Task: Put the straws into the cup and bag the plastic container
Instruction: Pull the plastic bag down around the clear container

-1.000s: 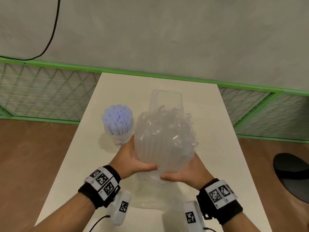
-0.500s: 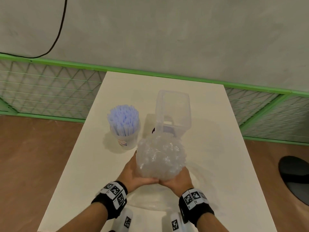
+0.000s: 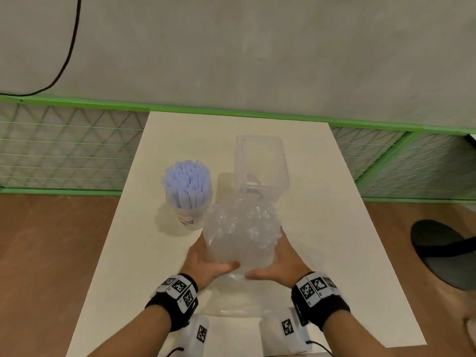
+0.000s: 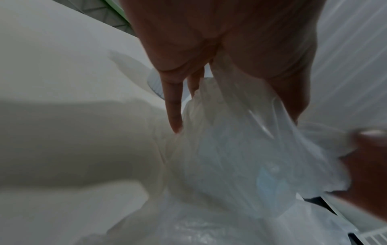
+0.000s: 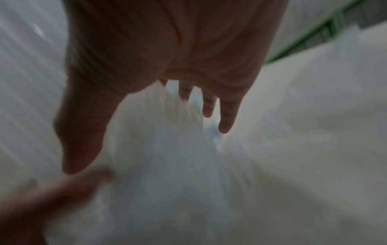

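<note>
A crumpled clear plastic bag point(image 3: 240, 233) stands bunched into a ball at the middle of the white table point(image 3: 334, 228). My left hand point(image 3: 206, 256) holds its left side and my right hand point(image 3: 280, 258) its right side, thumbs meeting at the front. In the left wrist view the bag point(image 4: 230, 149) runs between thumb and fingers. A cup point(image 3: 192, 217) full of pale blue straws point(image 3: 186, 179) stands just left of the bag. The clear plastic container point(image 3: 260, 166) stands upright behind the bag, outside it.
More flat clear plastic point(image 3: 231, 305) lies on the table between my wrists. A green-framed mesh fence point(image 3: 64, 150) runs behind and beside the table. A black round object point(image 3: 443, 251) sits on the brown floor at the right.
The bag has dropped from a tall raised bundle to a low ball on the table. Both hands came down with it, and the container now shows behind it.
</note>
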### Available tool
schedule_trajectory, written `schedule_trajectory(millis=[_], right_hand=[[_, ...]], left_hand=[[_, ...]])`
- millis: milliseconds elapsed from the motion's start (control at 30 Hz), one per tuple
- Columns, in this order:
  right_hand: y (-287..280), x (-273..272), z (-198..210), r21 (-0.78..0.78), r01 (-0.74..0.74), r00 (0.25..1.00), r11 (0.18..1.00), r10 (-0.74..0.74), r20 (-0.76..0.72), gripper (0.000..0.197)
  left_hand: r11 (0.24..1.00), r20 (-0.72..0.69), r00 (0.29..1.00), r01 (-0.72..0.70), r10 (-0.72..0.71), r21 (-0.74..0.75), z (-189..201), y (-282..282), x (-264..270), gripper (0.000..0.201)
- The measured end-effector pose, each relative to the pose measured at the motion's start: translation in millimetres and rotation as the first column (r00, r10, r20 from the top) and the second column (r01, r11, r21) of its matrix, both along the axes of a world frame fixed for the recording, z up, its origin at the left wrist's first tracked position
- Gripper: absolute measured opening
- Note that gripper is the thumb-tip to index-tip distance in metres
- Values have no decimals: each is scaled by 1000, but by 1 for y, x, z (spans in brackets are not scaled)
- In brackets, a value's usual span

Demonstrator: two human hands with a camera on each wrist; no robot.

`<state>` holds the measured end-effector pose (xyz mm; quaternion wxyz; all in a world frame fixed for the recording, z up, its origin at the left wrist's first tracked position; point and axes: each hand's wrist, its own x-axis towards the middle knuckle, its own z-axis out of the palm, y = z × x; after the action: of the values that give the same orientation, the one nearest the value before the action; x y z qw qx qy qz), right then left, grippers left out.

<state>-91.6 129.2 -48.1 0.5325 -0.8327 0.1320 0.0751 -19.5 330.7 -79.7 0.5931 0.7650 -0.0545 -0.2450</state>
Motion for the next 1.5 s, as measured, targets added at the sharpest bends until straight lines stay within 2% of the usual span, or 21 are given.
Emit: schedule_trajectory(millis=[67,133,233,367,533,767,1000,1167,1333,1500], right_hand=[[-12,-6,24,-27,32,996,999,-30,86,112],[-21,-11,47,-43,45,983,998,-37,181,92],[-27,-11,68,-116,-43,962,992,73,265,76],[-31,-1,66,-216,-122,925,969,190,330,62],[-32,8,58,-282,-100,858,954,226,462,44],[-25,17,49,-345,-114,819,932,285,498,30],[-6,15,34,-471,32,788,881,268,554,32],[2,21,36,-404,104,782,909,176,598,24],[8,25,38,-371,163,754,914,127,645,39],[9,26,37,-339,191,756,921,82,649,28]], left_hand=[[1000,-11,1000,-11,12,18,0,-2,2,79],[999,-37,999,-31,31,13,-1,-3,2,77],[998,-61,996,-60,61,11,-4,-4,0,77],[994,-67,991,-111,112,11,-4,-5,-3,73],[985,-22,986,-164,163,-49,-1,-9,-6,73],[990,9,991,-136,135,45,-7,-3,-4,82],[991,42,995,-97,93,90,-7,0,-4,76],[992,21,995,-99,97,74,-5,0,-4,72],[990,26,995,-94,91,103,-5,1,-2,69],[990,28,996,-93,90,106,-5,0,-2,67]])
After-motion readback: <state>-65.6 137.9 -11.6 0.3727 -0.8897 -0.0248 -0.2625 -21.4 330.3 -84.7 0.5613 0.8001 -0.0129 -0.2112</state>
